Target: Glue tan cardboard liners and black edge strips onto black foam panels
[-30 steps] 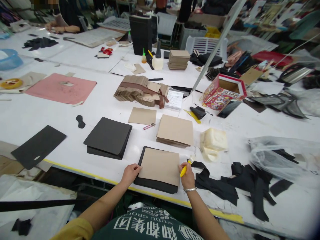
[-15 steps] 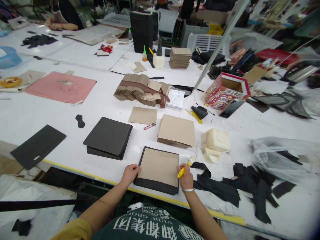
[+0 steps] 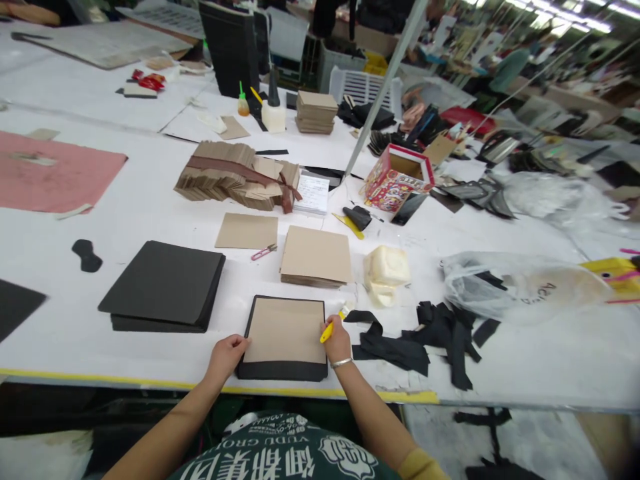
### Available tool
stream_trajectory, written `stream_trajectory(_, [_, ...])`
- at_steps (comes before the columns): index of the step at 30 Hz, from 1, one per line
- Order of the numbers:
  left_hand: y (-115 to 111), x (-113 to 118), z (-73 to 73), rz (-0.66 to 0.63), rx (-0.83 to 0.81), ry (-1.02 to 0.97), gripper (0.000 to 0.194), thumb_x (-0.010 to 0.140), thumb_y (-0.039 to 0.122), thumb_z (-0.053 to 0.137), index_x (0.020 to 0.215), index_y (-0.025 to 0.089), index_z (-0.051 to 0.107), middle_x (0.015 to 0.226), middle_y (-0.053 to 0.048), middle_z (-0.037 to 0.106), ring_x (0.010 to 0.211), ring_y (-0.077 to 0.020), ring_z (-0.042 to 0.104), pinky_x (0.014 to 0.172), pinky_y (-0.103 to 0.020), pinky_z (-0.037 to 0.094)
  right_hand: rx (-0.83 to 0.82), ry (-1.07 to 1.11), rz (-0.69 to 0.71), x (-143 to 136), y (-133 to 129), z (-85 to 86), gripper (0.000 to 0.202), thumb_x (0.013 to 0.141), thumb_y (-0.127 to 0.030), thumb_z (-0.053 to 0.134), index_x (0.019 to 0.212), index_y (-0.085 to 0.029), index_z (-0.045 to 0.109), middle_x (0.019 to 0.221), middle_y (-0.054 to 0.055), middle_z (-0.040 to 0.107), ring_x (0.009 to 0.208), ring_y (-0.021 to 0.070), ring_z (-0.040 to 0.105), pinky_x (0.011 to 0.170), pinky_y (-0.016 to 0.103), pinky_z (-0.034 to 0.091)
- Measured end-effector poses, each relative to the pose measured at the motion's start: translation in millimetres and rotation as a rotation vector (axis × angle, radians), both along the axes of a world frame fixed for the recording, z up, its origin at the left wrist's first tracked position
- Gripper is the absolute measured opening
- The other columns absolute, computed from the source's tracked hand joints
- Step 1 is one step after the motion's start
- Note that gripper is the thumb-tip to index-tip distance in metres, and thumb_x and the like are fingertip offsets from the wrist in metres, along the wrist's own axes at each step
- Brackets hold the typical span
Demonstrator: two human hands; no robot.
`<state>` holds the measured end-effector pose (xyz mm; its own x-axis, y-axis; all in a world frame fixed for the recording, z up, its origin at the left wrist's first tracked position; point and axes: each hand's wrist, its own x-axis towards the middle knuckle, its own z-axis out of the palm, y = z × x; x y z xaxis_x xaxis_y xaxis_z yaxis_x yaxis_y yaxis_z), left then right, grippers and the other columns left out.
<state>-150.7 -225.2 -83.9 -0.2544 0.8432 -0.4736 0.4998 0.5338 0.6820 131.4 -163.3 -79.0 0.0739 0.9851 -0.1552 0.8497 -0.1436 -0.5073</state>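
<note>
A beige cardboard sheet lies on a slightly larger black panel near the table's front edge. Black shows along its sides and as a wider strip at the front. My left hand has its thumb and fingers pinched at the sheet's left edge. At the right edge, my right hand is closed around a yellow-handled brush, its pale bristles pointing away from me. The fingertips of that hand also touch the sheet's side. Behind the sheet stands a stack of beige cardboard; to the left is a stack of black panels.
A cut-open whitish plastic container stands right of the cardboard stack. Black fabric strips and a clear plastic bag lie to the right. Pink thread snips, a tied cardboard bundle and a red box are farther back.
The view has swung to the right, so table items appear farther left. Both hands stay at the sheet's sides, and the brush remains in my right hand.
</note>
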Motion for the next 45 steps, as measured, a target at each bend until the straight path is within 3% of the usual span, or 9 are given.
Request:
stream_trajectory(12, [0,0,-3.1,0.011,-0.001,-0.007,0.035,0.069,0.049,0.049,0.055,0.017,0.056,0.050,0.002,0.053,0.054,-0.0136,0.049,0.053,-0.022,0.035,-0.090,-0.109,0.010,-4,5,7.3,0.016,0.080,-0.027,0.043,0.094,-0.018,0.046,0.061,-0.002,0.052,0.055,0.0113,0.050,0.052,0.020,0.028])
stream_trajectory(16, [6,-1,5.3,-0.061,-0.026,0.057,0.035,0.072,0.046,0.048,0.055,0.016,0.056,0.051,0.001,0.054,0.055,-0.0142,0.051,0.053,-0.023,0.036,-0.136,-0.187,0.063,-7,8,10.2,0.016,0.081,-0.024,0.043,0.096,-0.017,0.047,0.062,-0.001,0.053,0.055,0.0112,0.050,0.051,0.021,0.025])
stream_trajectory(19, [13,-3,16.0,-0.160,-0.079,0.127,0.034,0.079,0.043,0.047,0.072,0.013,0.060,0.067,-0.002,0.059,0.064,-0.0143,0.055,0.059,-0.026,0.042,-0.168,-0.259,0.105,-10,11,11.0,0.018,0.082,-0.024,0.043,0.097,-0.017,0.047,0.064,0.000,0.054,0.055,0.0116,0.050,0.050,0.022,0.023])
stream_trajectory(23, [19,-9,23.8,-0.162,-0.129,0.175,0.031,0.083,0.038,0.047,0.100,0.013,0.054,0.097,-0.005,0.057,0.082,-0.0150,0.055,0.072,-0.033,0.047,-0.185,-0.308,0.158,-11,16,11.3,0.018,0.082,-0.025,0.042,0.098,-0.017,0.046,0.065,0.001,0.056,0.056,0.0127,0.051,0.049,0.023,0.022])
stream_trajectory(28, [22,-7,21.8,-0.220,-0.152,0.206,0.027,0.077,0.037,0.051,0.076,0.013,0.062,0.071,-0.003,0.061,0.065,-0.0136,0.055,0.063,-0.026,0.041,-0.201,-0.339,0.200,-13,17,18.0,0.018,0.082,-0.024,0.041,0.099,-0.017,0.045,0.066,0.002,0.056,0.059,0.0136,0.053,0.049,0.023,0.024])
stream_trajectory(32, [26,-8,22.5,-0.279,-0.148,0.260,0.022,0.070,0.034,0.054,0.058,0.017,0.059,0.063,-0.004,0.060,0.066,-0.0170,0.055,0.061,-0.025,0.036,-0.239,-0.389,0.243,-17,17,25.9,0.019,0.081,-0.019,0.043,0.099,-0.016,0.044,0.070,0.004,0.057,0.063,0.0144,0.056,0.051,0.023,0.028])
stream_trajectory(37, [27,-6,34.2,-0.403,-0.003,0.506,0.021,0.071,0.035,0.054,0.080,0.017,0.059,0.084,-0.008,0.058,0.086,-0.0227,0.052,0.073,-0.030,0.037,-0.149,-0.451,0.221,-9,19,42.4,0.025,0.081,-0.035,0.048,0.098,-0.016,0.045,0.079,0.009,0.058,0.072,0.0184,0.058,0.055,0.023,0.035])
stream_trajectory(41, [23,23,42.0,-0.665,0.316,0.557,0.033,0.078,0.023,0.045,0.111,0.019,0.049,0.116,-0.010,0.048,0.107,-0.0227,0.041,0.088,-0.035,0.033,0.085,-0.269,0.227,-2,17,63.2,0.037,0.085,-0.045,0.039,0.107,-0.016,0.047,0.085,0.009,0.060,0.076,0.0188,0.059,0.062,0.026,0.041])
stream_trajectory(45, [15,59,39.7,-0.805,0.328,0.497,0.035,0.079,0.024,0.045,0.113,0.021,0.048,0.121,-0.009,0.045,0.109,-0.0237,0.039,0.090,-0.038,0.032,0.071,0.254,0.207,-29,18,73.4,0.041,0.089,-0.044,0.023,0.105,-0.018,0.051,0.080,0.005,0.060,0.065,0.0128,0.058,0.061,0.023,0.045])
